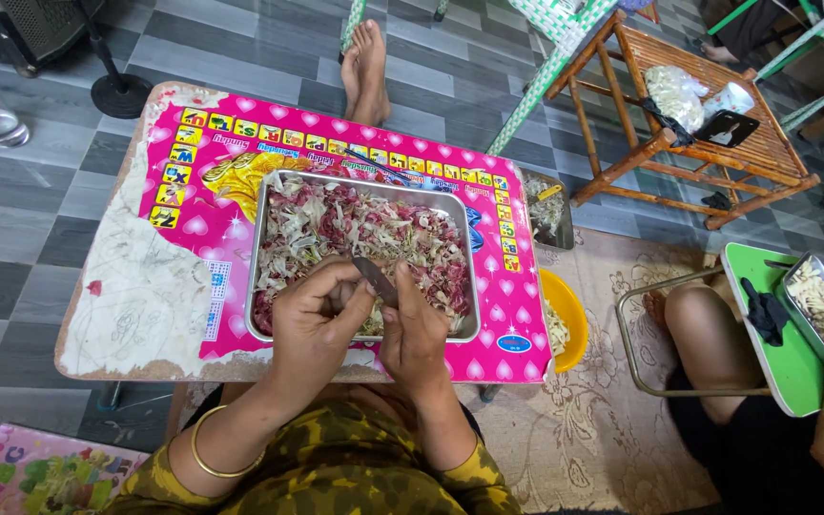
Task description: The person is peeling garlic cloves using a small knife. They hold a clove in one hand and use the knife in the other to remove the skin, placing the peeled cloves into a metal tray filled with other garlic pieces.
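head view: both hands over the metal tray (264,205), right hand (415,334) gripping a small knife (375,280), left hand (312,329) pinching a peel.

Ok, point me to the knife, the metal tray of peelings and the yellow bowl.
knife (375,279), head view, on the dark blade between the two hands.
metal tray (257,250), head view, on its bare left rim.
yellow bowl (569,303), head view, on its upper right rim beside the pink table.

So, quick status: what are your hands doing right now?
Left hand pinching something small. Right hand gripping a small knife. Both over the metal tray of peelings. Nothing in the way.
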